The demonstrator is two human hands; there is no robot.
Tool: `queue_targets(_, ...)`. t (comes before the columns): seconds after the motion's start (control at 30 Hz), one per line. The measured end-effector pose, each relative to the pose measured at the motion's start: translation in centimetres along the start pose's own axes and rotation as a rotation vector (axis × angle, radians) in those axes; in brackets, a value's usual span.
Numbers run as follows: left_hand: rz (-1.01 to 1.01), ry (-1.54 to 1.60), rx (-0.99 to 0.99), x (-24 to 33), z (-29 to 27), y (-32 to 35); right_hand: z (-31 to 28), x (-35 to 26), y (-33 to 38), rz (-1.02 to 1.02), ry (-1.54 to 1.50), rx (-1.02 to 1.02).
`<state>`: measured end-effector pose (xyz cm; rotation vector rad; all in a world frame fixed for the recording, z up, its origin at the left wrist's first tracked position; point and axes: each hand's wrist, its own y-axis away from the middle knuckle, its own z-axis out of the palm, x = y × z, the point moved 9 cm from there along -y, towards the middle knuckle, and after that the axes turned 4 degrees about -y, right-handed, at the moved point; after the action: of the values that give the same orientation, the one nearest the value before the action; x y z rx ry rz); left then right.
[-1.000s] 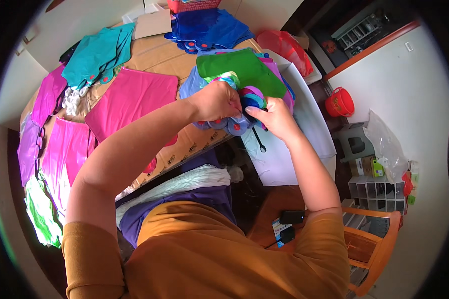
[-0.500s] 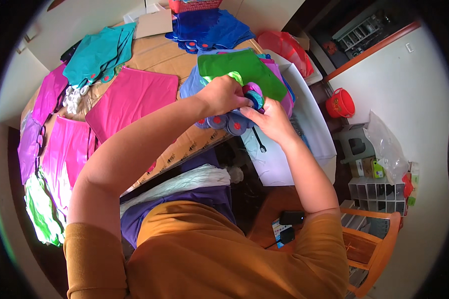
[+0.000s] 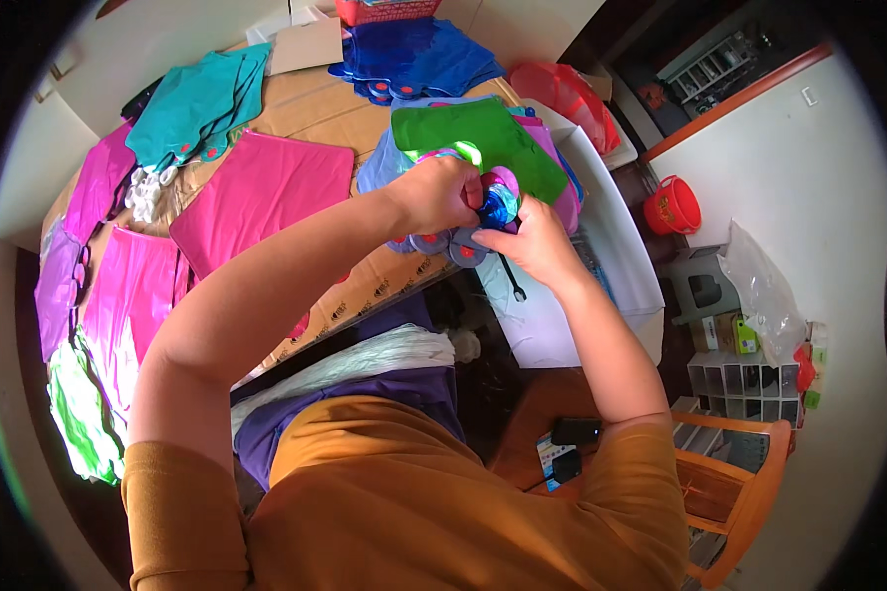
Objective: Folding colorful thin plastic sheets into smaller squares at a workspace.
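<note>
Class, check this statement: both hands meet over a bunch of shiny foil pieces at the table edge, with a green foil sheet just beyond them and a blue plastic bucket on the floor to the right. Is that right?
Not quite. The plastic bucket on the floor is red, not blue, as the head view shows. The rest stands: the left hand and right hand meet over the bunch of shiny foil pieces, with the green foil sheet just beyond.
</note>
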<state>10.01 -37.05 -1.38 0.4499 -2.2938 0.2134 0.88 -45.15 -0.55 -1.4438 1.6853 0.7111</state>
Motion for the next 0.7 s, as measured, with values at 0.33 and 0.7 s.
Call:
queue_targets(0.33,0.476,-0.192,0.053,2.9,1.1,3.4,-0.1,0.7,-0.2,0.125,-0.115,-0.052)
queue_targets(0.7,0.082,0.024,0.191,0.8,-0.4,0.8,0.9,0.0,-0.8,0.003,-0.147,-0.111)
